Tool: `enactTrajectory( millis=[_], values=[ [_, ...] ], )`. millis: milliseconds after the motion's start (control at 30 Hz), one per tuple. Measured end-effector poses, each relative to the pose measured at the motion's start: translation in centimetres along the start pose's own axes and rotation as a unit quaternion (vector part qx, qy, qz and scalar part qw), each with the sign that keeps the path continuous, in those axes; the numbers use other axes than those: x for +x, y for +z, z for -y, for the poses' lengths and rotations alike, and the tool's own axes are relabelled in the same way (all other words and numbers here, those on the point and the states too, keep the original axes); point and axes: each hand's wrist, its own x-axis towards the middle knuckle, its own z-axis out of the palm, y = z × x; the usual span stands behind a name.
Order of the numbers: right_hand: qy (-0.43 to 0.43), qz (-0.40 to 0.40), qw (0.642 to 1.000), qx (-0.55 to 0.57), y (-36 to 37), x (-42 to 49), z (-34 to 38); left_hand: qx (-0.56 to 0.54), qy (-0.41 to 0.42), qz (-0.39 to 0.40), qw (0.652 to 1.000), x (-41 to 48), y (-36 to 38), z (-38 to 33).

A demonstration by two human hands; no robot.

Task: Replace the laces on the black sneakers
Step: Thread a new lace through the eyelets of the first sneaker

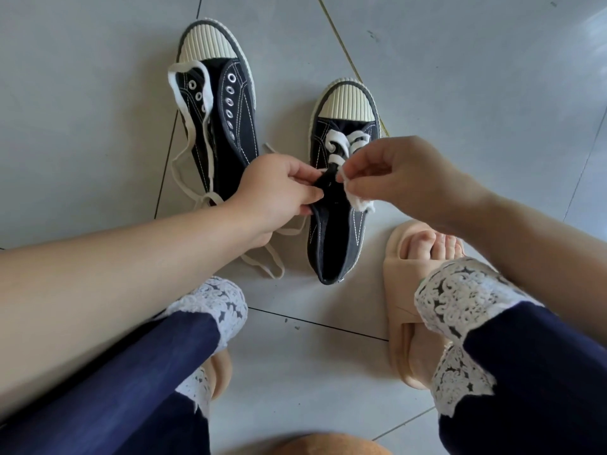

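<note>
One black canvas sneaker (328,244); flat white lace (357,202) in right hand (404,178)

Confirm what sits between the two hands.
Head view: the black upper of the half-laced sneaker fills the gap. The left hand pinches its eyelet edge; the right hand pinches the white lace beside it.

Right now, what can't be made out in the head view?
- Half-laced sneaker, middle eyelets: covered by the left hand and right hand.
- White lace, free ends: not traceable past the right hand's pinch.
- Cream lace, near stretch: passes under the left forearm.
- Brown object: cut off by the bottom edge, unidentifiable.
</note>
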Motion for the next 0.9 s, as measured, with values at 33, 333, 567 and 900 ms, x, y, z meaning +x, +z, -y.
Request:
enactTrajectory(
  millis=[33, 333, 567, 900],
  values=[
    [-0.013, -0.004, 0.999, -0.052, 0.2, 0.1, 0.1, -0.008, -0.005, 0.000, 1.000, 0.0, 0.0, 0.0],
    [-0.035, -0.022, 0.978, -0.205, 0.9, 0.6, 0.1, -0.046, -0.049, -0.008, 0.998, 0.0, 0.2, 0.1],
    [-0.044, -0.033, 0.976, -0.212, 1.1, 0.1, -0.3, -0.059, -0.065, -0.007, 0.996, 0.0, 0.5, 0.1],
    [-0.003, -0.104, 0.975, -0.198, 1.6, 0.0, -1.4, -0.048, -0.062, -0.008, 0.997, -0.1, 0.6, -0.1]
  ],
)
